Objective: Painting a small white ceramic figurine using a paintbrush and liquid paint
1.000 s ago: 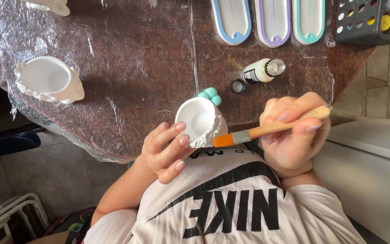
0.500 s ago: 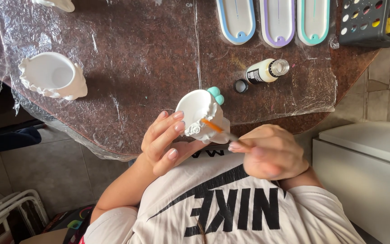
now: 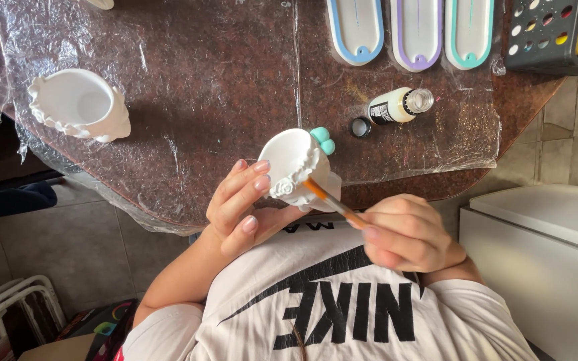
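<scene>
Left hand (image 3: 242, 210) grip cradles a white ceramic pot (image 3: 294, 167) at the desk (image 3: 222, 87) edge. Right hand (image 3: 406, 234) grip pinches a paintbrush (image 3: 332, 202), tip on the pot's rim. Open paint bottle (image 3: 399, 105) and cap (image 3: 360, 127) lie just beyond.

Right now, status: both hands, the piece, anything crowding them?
Left hand cradles white ceramic pot, shut on it. Right hand shut on paintbrush, tip at pot's moulded rim. Open paint bottle and its cap lie beyond on table, not obstructing.
</scene>
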